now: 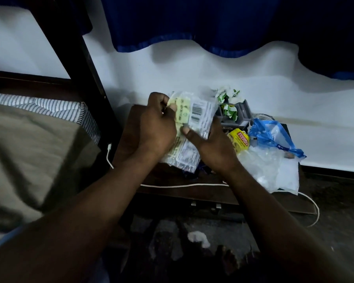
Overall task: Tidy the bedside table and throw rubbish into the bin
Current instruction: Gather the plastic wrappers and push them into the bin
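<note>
Both hands (151,127) gripping wrapper (194,117), above table (192,193)

The white wall (172,64) is being lit brightest in a dim scene; curtain (192,21) shadows are being cast across it, while the floor (192,231) below it is being lost to blur.

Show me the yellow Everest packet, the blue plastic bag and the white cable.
yellow Everest packet (240,142): head view, on its printed front.
blue plastic bag (261,132): head view, on its crumpled blue left part.
white cable (182,185): head view, on its straight middle stretch.
</note>
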{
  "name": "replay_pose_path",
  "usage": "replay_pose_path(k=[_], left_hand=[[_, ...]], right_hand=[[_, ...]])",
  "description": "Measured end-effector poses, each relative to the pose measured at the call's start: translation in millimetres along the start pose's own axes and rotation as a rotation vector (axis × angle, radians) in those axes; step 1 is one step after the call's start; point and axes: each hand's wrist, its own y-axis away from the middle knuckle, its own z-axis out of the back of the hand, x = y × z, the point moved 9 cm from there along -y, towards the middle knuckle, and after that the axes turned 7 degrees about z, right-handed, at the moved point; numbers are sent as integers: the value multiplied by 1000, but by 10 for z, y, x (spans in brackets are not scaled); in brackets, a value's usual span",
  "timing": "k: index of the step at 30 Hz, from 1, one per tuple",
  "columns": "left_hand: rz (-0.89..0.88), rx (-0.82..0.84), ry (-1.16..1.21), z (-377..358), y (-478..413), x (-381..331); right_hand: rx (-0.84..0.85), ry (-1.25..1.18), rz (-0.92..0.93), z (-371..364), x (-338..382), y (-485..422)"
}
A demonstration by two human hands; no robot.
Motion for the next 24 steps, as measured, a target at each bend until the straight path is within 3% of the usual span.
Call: replay_pose_path(k=[4, 7, 10, 14, 17, 20, 22, 24], left_hand=[[191, 83, 219, -162, 18, 208], [249, 164, 283, -262, 92, 263], [120, 195, 29, -293, 118, 152], [22, 358, -205, -453, 221, 72], [49, 525, -225, -580, 320, 108], [182, 709, -29, -698, 393, 193], [134, 760, -125, -733, 418, 197], [-4, 692, -347, -710, 398, 184]], right_hand=[[56, -341, -74, -210, -47, 56], [21, -316, -29, -223, 16, 45], [-69, -174, -7, -94, 4, 4], [-187, -242, 4, 78, -94, -27], [-247, -319, -39, 172, -191, -58], [-304, -503, -161, 214, -317, -11], [-310, -599, -214, 204, -379, -9], [-253, -644, -244, 142, -388, -16]])
